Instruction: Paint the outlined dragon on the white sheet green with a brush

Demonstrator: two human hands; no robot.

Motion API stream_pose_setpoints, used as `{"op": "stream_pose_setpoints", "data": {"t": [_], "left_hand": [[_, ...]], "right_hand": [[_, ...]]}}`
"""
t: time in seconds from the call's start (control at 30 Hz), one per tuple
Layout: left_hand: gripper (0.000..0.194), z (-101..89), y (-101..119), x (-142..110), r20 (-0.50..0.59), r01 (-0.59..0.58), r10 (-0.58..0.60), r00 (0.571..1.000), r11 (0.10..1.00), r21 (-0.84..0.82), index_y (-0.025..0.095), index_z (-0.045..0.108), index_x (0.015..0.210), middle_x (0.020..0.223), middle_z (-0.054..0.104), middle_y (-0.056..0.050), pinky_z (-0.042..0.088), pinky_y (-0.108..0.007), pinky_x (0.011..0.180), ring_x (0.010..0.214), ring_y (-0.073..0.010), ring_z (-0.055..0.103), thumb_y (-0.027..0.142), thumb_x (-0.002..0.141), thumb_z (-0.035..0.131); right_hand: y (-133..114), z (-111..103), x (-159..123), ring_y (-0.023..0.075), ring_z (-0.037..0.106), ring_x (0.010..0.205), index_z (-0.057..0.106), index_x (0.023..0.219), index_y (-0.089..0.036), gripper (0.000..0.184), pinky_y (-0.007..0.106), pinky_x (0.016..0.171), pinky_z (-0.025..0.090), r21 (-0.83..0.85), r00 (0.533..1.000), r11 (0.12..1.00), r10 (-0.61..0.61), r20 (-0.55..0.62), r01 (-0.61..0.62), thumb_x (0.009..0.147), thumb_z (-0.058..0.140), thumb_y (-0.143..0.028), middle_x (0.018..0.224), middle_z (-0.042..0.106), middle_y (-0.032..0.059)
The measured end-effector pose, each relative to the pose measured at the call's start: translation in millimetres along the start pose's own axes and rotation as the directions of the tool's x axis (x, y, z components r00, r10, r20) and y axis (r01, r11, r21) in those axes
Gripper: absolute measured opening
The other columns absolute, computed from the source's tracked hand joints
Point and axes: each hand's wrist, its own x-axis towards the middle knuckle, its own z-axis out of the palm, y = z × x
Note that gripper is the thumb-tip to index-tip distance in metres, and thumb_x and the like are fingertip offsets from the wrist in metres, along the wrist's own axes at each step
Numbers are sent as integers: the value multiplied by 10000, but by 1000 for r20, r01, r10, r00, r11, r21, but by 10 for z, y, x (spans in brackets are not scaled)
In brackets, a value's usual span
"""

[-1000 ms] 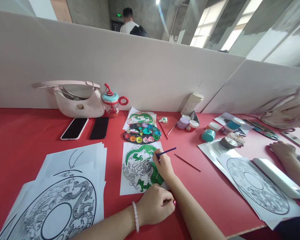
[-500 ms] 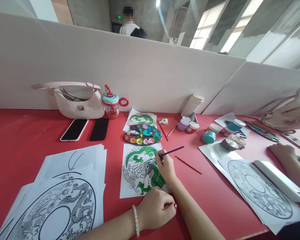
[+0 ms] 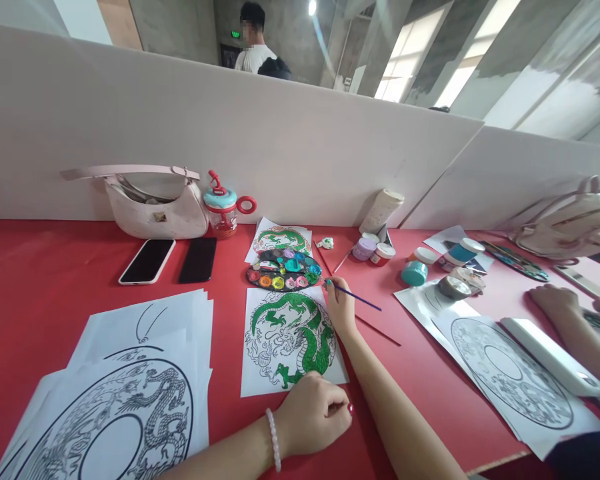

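A blue-handled paintbrush is pinched in my right hand, its tip close to the right end of the paint palette. Several colours fill the palette's wells. Just below lies a dragon drawing, its dragon partly painted green. My left hand, with a beaded bracelet at the wrist, rests with curled fingers at the sheet's lower edge; whether anything is inside them I cannot make out. Behind the palette, a reference picture of a green dragon is partly covered. A thin dark-red brush lies right of my right hand.
Printed line drawings are stacked at the left, below two phones. A handbag and a lidded cup stand by the white partition. Paint jars stand right, near another person's hand and a white case.
My right hand has lifted off the drawing and moved up and right, carrying the paintbrush tip to the palette's edge. My left hand has stayed in place.
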Motion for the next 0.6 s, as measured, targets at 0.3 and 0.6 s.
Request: {"op": "stream_pose_setpoints", "data": {"t": [0.3,0.6], "left_hand": [[297,-33,23,10,-3,-20,20,1000,1000,10,141,578,707,611,565,47,506,-332,798,621,-97,575,324,932,514],[281,-34,31,5,10,-9,9,1000,1000,7,138,598,760,687,606,26,515,-334,803,677,-104,598,341,933,512]], "right_hand": [[136,89,143,170,588,1005,543,1161,-139,349,384,865,522,-149,996,988,-24,86,36,903,530,-373,1143,579,80],[194,95,158,169,586,1007,544,1162,-145,343,382,868,521,-156,994,985,-63,89,77,905,525,-373,1150,577,81]]}}
